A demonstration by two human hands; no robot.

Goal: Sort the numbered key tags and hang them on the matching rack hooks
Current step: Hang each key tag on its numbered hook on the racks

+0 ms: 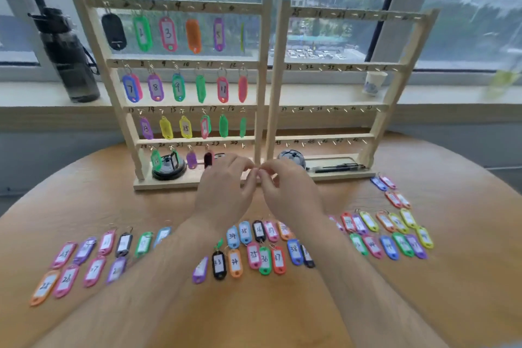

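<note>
Hands: the left hand (226,189) and the right hand (288,189) met over the round wooden tabletop (268,313), just in front of the racks.
Fingers: they were bent, and the tips of both hands touched. I could not tell if they pinched a tag or a ring, or nothing.
Left wooden rack (180,5): it stood near the back edge of the tabletop. Bright plastic tags filled its top three bars and hung straight down. The bottom bar held four tags.
Free hooks (234,145): they were on the right part of that bottom bar, just above the fingertips and a bit behind them. The left hand was nearer to them.
Right wooden rack (350,15): all its hooks were bare.
Loose tags: they lay flat in bunches along the front part of the tabletop, with their long sides pointing about toward the racks.
Pink tag marked 23 (64,254): it lay in the left bunch, well apart from both hands and nearer the left one.
Black tag marked 33 (219,264): it lay between the two arms.
Next move: I think a tag has to go ring first up onto a free hook.
</note>
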